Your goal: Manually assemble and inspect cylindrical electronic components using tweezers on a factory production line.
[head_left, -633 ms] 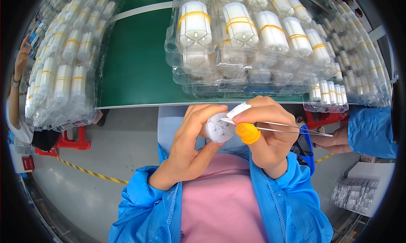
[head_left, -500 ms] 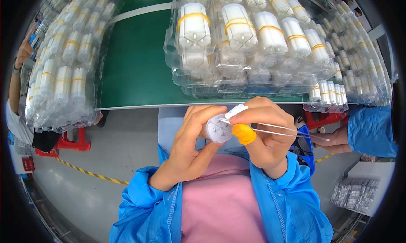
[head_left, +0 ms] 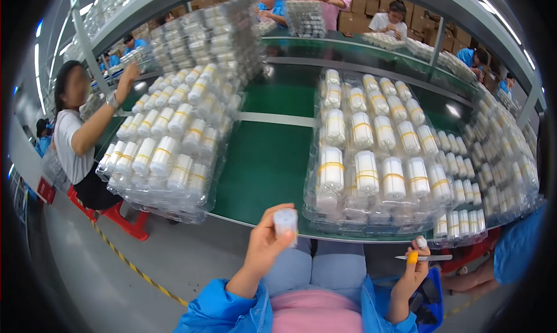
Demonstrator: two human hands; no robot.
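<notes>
My left hand (head_left: 261, 249) is closed around a short white plastic cylinder (head_left: 285, 221), held upright in front of the table edge. Off to the right and lower, my right hand (head_left: 411, 278) grips a pair of metal tweezers (head_left: 435, 257), which lie crosswise over the fingers. An orange finger cover (head_left: 412, 257) sits on one digit of that hand, and a white cover (head_left: 421, 242) on another fingertip. The tweezers are well apart from the cylinder. Closest ahead of both hands is a stack of clear trays (head_left: 371, 217) full of white cylinders banded in yellow.
More stacked trays (head_left: 156, 196) stand at the left, and others (head_left: 505, 170) at the far right. The green tabletop (head_left: 261, 159) shows between stacks. A blue bin (head_left: 434, 310) with dark items is beside my right leg. A co-worker (head_left: 81, 124) sits at the left near a red stool (head_left: 130, 220).
My hands have moved apart, the right one going rightward with the tweezers, away from the cylinder in the left. The view has tilted up, showing more of the table and several co-workers.
</notes>
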